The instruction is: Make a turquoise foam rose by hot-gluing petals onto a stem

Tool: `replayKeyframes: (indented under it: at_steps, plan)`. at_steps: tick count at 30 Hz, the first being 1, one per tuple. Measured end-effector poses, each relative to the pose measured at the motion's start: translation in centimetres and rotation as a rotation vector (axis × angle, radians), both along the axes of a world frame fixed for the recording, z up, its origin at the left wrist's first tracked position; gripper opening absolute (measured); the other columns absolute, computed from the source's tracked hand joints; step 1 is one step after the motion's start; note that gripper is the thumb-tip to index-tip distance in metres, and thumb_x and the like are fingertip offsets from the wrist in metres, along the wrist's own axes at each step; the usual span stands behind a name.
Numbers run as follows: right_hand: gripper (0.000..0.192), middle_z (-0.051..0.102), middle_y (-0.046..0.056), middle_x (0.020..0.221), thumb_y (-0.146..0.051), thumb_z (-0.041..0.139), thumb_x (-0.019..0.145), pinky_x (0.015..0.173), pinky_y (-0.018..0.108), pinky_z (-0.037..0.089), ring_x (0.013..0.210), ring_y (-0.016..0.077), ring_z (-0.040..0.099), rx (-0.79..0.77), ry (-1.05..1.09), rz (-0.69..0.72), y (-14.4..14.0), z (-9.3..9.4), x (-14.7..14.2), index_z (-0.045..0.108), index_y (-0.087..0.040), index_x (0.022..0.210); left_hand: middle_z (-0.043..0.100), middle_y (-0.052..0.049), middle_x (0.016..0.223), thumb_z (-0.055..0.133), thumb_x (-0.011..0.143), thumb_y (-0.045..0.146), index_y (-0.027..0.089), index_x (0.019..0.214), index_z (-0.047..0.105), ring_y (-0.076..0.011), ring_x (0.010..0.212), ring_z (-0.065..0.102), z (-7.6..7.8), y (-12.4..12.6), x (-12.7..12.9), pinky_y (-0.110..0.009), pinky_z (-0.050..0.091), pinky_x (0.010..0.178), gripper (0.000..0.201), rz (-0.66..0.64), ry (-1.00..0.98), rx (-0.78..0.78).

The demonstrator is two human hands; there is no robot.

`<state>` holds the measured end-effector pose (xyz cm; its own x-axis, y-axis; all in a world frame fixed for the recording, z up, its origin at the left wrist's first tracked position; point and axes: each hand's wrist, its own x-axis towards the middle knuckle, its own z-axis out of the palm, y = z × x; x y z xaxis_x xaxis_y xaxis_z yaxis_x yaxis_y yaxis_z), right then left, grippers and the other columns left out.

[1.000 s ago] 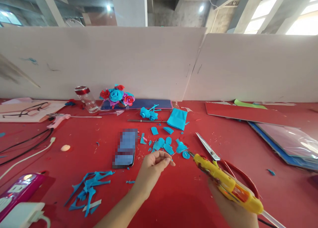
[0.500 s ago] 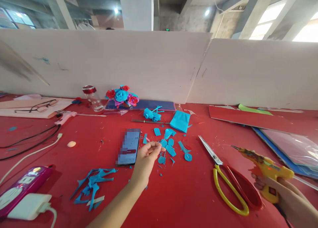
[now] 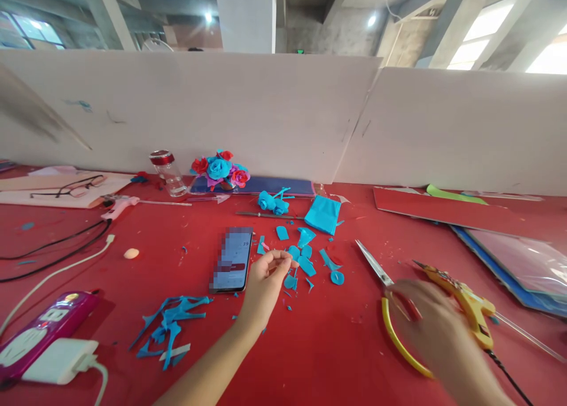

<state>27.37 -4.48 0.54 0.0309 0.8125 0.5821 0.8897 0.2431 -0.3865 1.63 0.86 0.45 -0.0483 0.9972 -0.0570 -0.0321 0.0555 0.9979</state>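
My left hand [image 3: 270, 279] is over the middle of the table, thumb and fingertips pinched together; whatever they hold is too small to make out. Just beyond its fingertips lie several cut blue petal pieces [image 3: 305, 265]. Blurred by motion, my right hand [image 3: 425, 317] passes over the handles of the large scissors [image 3: 374, 263], and its fingers cannot be read clearly. The scissors' yellow handle loop shows below the hand. To the right of it, a yellow hot glue gun [image 3: 473, 311] lies on the table with a clear glue stick behind it.
A phone [image 3: 233, 261] lies left of my left hand, near blue scraps [image 3: 170, 326]. Farther back are a folded blue sheet [image 3: 323, 215], blue paper flowers [image 3: 272, 202], a flower bouquet [image 3: 219, 169] and a glass bottle [image 3: 170, 179]. A purple power strip [image 3: 62, 314] sits at left.
My right hand has let go of the glue gun, which now rests on the table, and has moved left over the scissors' handles. My left hand keeps its pinch almost in place.
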Motion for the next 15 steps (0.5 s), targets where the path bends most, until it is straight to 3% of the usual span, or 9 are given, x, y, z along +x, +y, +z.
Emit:
replayKeyframes:
  at_steps: [2, 4, 7, 10, 12, 15]
  plan:
    - [0.023, 0.067, 0.005, 0.093, -0.012, 0.048, 0.079, 0.071, 0.031, 0.049, 0.085, 0.0194, 0.061, -0.163, -0.206, 0.36, 1.0, 0.2, -5.3, 0.063, -0.023, 0.092, 0.071, -0.004, 0.079, 0.059, 0.077, 0.034, 0.018, 0.079, 0.06, -0.0183, 0.079, 0.064, -0.3, 0.1, 0.1, -0.027, 0.046, 0.069, 0.016, 0.003, -0.018, 0.014]
    - [0.027, 0.066, 0.006, 0.095, -0.005, 0.047, 0.078, 0.07, 0.029, 0.049, 0.084, 0.0191, 0.06, -0.173, -0.349, 0.489, 2.2, -0.5, -9.4, 0.062, -0.02, 0.095, 0.071, -0.005, 0.079, 0.059, 0.076, 0.035, 0.018, 0.08, 0.06, -0.0193, 0.081, 0.064, -0.5, 0.2, 0.1, -0.028, 0.046, 0.072, 0.017, 0.007, -0.035, 0.019]
    - [0.022, 0.066, 0.008, 0.084, -0.003, 0.05, 0.077, 0.068, 0.032, 0.049, 0.081, 0.022, 0.059, -0.173, -0.459, 0.529, 4.3, -2.4, -12.4, 0.063, -0.018, 0.086, 0.071, -0.005, 0.079, 0.06, 0.075, 0.035, 0.018, 0.079, 0.06, -0.0209, 0.083, 0.065, -0.7, 0.3, 0.2, -0.029, 0.047, 0.074, 0.017, 0.009, -0.042, 0.028]
    - [0.021, 0.065, 0.008, 0.072, 0.0, 0.051, 0.074, 0.064, 0.033, 0.047, 0.074, 0.0229, 0.058, -0.179, -0.463, 0.534, 5.7, -3.8, -12.9, 0.063, -0.017, 0.071, 0.071, -0.006, 0.079, 0.059, 0.076, 0.034, 0.018, 0.079, 0.06, -0.0213, 0.084, 0.064, -0.7, 0.3, 0.1, -0.029, 0.047, 0.075, 0.017, 0.002, -0.035, 0.036]
    - [0.022, 0.065, 0.007, 0.069, 0.0, 0.05, 0.075, 0.061, 0.031, 0.046, 0.071, 0.0219, 0.058, -0.178, -0.427, 0.521, 5.9, -3.8, -12.6, 0.062, -0.017, 0.068, 0.071, -0.006, 0.079, 0.058, 0.077, 0.033, 0.018, 0.079, 0.059, -0.0207, 0.084, 0.064, -0.7, 0.3, 0.1, -0.028, 0.046, 0.075, 0.016, -0.002, -0.036, 0.042]
    - [0.019, 0.066, 0.005, 0.073, -0.004, 0.051, 0.079, 0.059, 0.027, 0.047, 0.07, 0.0187, 0.058, -0.176, -0.329, 0.497, 5.1, -2.7, -11.9, 0.065, -0.018, 0.078, 0.07, -0.005, 0.079, 0.058, 0.077, 0.033, 0.018, 0.079, 0.059, -0.0197, 0.082, 0.064, -0.5, 0.2, 0.1, -0.028, 0.046, 0.073, 0.016, -0.003, -0.031, 0.054]
